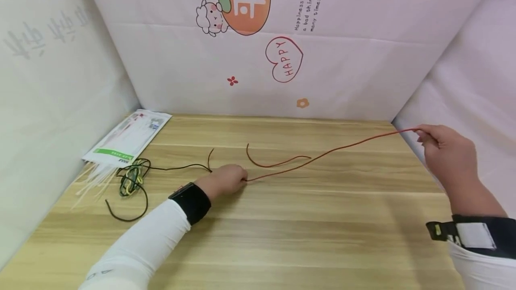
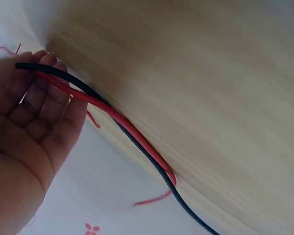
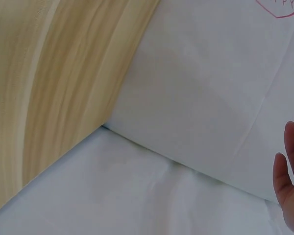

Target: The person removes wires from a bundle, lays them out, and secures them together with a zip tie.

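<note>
Low over the table, my left hand [image 1: 227, 179] pinches a red wire [image 1: 346, 147] together with a black wire [image 1: 177, 168]. In the left wrist view both wires run side by side out of the curled fingers, and the red one bends back near its end. My right hand [image 1: 451, 151], raised at the right, pinches the far part of the red wire between thumb and forefinger. The wire slopes upward from left hand to right, nearly straight. Behind it a short curved red wire [image 1: 266, 166] lies on the table. Only some fingers [image 3: 282, 178] show in the right wrist view.
On the left of the wooden table [image 1: 282, 236] lies a tangled bundle of black and yellow wires [image 1: 131, 180]. Beside it, white cable ties [image 1: 96, 178] stick out of a plastic packet [image 1: 133, 135]. White printed cloth walls [image 1: 342, 70] stand behind and at both sides.
</note>
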The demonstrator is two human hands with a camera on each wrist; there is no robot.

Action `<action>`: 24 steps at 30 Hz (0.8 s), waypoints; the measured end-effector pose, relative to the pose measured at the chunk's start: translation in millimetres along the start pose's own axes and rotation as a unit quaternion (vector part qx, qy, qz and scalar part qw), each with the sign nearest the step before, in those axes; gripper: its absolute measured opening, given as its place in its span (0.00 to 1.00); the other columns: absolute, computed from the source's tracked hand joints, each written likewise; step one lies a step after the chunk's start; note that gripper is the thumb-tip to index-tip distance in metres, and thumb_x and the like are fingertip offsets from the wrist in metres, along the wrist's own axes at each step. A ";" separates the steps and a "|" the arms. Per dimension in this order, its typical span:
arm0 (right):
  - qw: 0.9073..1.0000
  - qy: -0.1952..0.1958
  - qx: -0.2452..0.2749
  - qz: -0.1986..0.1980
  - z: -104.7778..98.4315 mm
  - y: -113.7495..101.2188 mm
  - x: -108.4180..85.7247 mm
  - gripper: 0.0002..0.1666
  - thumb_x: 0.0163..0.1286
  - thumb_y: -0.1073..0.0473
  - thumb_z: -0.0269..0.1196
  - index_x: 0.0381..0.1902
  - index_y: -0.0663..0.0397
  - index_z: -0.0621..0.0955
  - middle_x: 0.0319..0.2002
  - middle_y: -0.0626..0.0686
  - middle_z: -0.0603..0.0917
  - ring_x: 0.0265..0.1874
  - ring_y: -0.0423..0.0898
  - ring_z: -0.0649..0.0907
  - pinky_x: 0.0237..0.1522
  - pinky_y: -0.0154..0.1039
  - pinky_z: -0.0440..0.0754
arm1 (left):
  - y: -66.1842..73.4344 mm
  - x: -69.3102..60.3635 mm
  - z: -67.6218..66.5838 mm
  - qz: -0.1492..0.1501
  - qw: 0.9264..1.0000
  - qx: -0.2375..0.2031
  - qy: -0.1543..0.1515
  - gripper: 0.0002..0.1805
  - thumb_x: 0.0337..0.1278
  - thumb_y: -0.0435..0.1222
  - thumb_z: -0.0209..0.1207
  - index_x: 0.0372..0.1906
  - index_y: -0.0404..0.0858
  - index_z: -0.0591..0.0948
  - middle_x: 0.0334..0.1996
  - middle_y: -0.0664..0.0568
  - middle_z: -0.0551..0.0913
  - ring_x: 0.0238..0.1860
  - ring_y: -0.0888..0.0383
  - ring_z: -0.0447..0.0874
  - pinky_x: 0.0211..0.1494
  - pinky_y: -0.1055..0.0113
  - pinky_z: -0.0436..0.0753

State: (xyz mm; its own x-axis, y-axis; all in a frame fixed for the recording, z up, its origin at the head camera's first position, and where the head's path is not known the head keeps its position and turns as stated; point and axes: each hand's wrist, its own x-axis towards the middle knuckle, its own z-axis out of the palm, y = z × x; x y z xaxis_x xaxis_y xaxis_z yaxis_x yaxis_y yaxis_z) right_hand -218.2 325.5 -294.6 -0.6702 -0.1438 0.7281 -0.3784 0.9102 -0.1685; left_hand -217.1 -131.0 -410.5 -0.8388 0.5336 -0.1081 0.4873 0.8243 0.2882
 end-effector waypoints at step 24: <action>0.990 -0.089 -0.025 0.109 8.3 16.8 1.4 0.15 0.71 0.66 0.52 0.49 0.68 0.81 0.37 0.68 0.84 0.24 0.21 0.71 0.14 0.35 0.62 | -71.6 -49.6 -53.5 -0.062 0.986 0.038 0.152 0.08 0.65 0.30 0.56 0.38 0.31 0.85 0.33 0.44 0.84 0.39 0.47 0.83 0.46 0.53 0.80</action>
State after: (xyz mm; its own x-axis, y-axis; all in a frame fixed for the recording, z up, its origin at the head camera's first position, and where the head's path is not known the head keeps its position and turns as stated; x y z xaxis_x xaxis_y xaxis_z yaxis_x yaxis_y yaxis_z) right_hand -230.7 337.4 -301.9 -0.8359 -0.0047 0.5488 -0.1841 0.9444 -0.2723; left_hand -223.4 -226.7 -374.8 -0.9214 0.3562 0.1554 0.3836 0.8977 0.2167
